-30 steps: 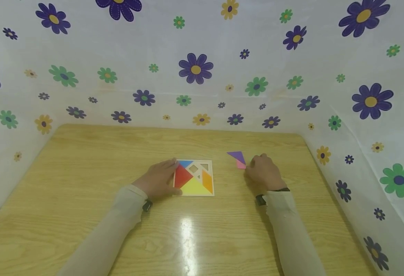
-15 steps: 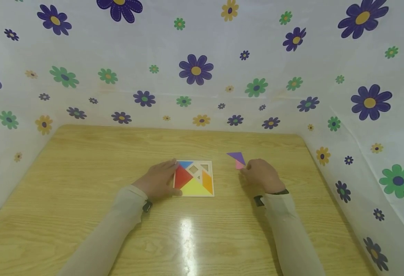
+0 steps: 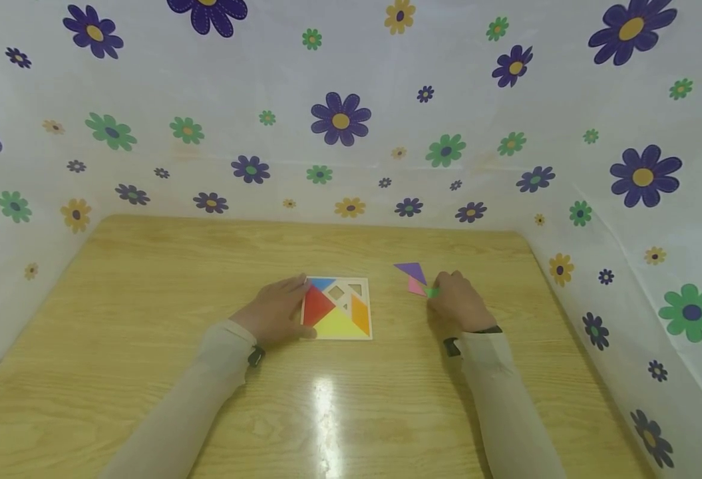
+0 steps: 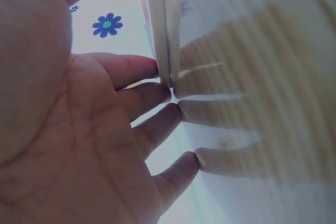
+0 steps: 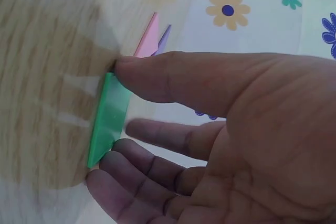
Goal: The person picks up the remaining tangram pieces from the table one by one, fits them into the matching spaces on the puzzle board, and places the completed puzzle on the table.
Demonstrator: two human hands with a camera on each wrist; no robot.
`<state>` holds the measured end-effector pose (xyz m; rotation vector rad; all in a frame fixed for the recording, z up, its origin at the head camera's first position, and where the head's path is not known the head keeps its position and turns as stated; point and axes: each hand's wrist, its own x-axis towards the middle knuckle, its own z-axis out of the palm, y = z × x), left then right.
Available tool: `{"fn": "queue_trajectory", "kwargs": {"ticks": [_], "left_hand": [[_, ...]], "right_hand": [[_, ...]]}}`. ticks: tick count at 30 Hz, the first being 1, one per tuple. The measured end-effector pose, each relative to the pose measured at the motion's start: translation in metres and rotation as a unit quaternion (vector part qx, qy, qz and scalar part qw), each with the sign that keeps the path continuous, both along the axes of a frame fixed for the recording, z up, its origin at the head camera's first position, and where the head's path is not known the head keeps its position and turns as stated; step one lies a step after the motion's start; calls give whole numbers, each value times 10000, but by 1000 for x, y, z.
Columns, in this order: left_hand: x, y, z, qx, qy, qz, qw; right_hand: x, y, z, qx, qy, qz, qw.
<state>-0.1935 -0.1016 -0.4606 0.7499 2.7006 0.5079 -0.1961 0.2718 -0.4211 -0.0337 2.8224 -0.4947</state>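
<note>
A square tangram board (image 3: 370,329) with a pale frame lies mid-table, holding blue, red, yellow and orange pieces (image 3: 333,324). Bare recesses show toward its upper right. My left hand (image 3: 274,311) rests along its left side, fingers extended; in the left wrist view the index fingertip (image 4: 149,66) meets the board's edge. Right of the board, my right hand (image 3: 461,301) pinches a green tangram piece (image 5: 111,114) between thumb and fingertips, close over the table. Just left of that hand lie a purple triangle (image 3: 412,271) and a pink piece (image 3: 415,286), overlapping in the head view.
The wooden table (image 3: 207,266) meets a white flower-print sheet (image 3: 374,73) at the back and along both sides. Glare (image 3: 327,426) shines on the near part of the tabletop. Each wrist wears a dark band (image 3: 256,357).
My right hand dipped toward the pink piece, then drew back slightly right. The green piece now shows at its fingertips, and the pink piece is shifted a little left. My left hand stays put.
</note>
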Motion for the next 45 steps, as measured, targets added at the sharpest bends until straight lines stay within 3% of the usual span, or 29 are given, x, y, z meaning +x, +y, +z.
{"fn": "queue_trajectory", "kwargs": {"ticks": [13, 24, 35, 45], "left_hand": [[-1, 0, 0, 1, 1, -24, 10000], [-2, -1, 2, -18, -8, -92, 10000], [-2, 0, 4, -29, -39, -30, 10000], [-1, 0, 4, -9, -53, -36, 10000]], "right_hand": [[2, 0, 5, -49, -117, -3, 9999], [1, -19, -2, -145, -445, 97, 9989], [2, -9, 8, -422, -484, 478, 9968], [0, -11, 1, -375, -483, 466, 9970]]}}
